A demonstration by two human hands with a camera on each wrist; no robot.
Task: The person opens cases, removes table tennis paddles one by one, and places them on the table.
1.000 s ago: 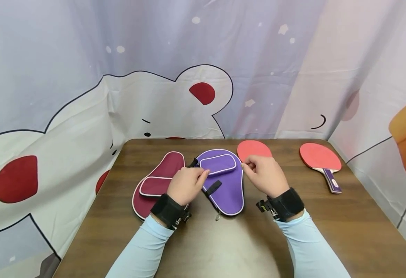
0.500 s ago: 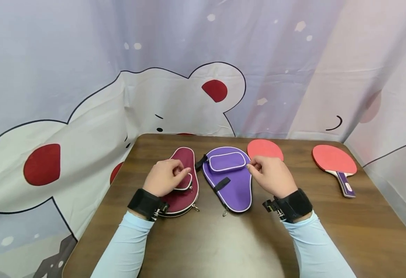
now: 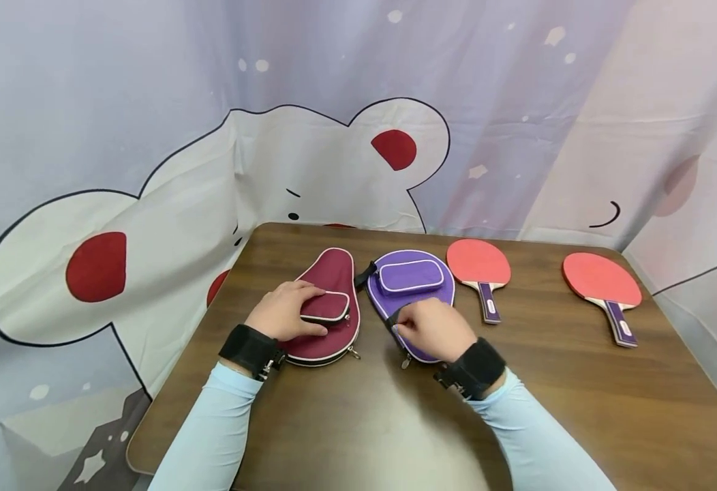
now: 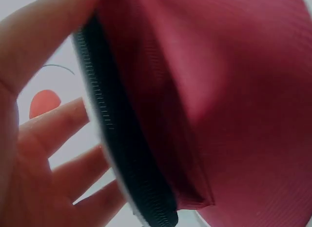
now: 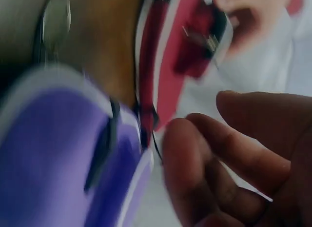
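My left hand [image 3: 285, 311] lies over a maroon table tennis paddle case [image 3: 334, 267], its fingers at the small zipped pocket [image 3: 326, 307] and its thumb below. In the left wrist view the fingers reach past the edge of the maroon pocket [image 4: 229, 90], beside its dark zipper. My right hand [image 3: 435, 329] is over the lower part of a purple paddle case [image 3: 383, 300]. In the right wrist view its fingers are loosely bent, the thumb apart from them and nothing between, close to the purple case [image 5: 58, 154].
Two red paddles with purple handles lie to the right: one paddle [image 3: 478, 260] beside the purple case, the other paddle [image 3: 602, 278] near the right edge. The brown wooden table [image 3: 358, 423] meets a printed curtain [image 3: 309, 164] behind.
My left hand has moved left from between the cases onto the maroon case, which now lies turned. My right hand has come left and down over the purple case, uncovering the nearer paddle's handle.
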